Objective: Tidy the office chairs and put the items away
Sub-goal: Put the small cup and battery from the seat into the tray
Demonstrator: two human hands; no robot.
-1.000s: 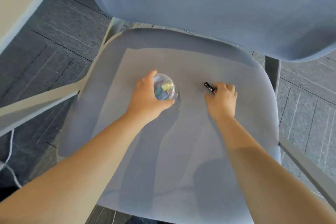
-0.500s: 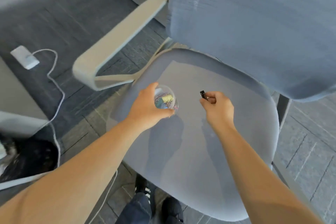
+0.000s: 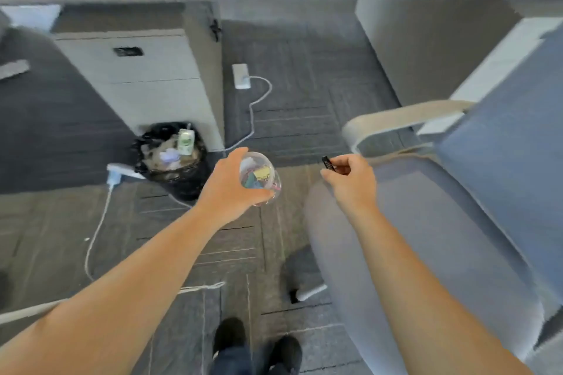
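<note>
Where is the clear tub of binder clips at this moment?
In the head view, the clear tub of binder clips is held in the left hand above the floor, left of the chair seat and right of the waste bin.

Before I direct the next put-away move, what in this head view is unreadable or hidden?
Head view only:
- Small black stick-shaped item in the right hand: print blurred, rear end hidden by fingers.
- Clear round plastic container of coloured binder clips in the left hand: clip count unclear, near side covered by the palm.
- Blue-grey office chair: cut off by the right edge.
</note>
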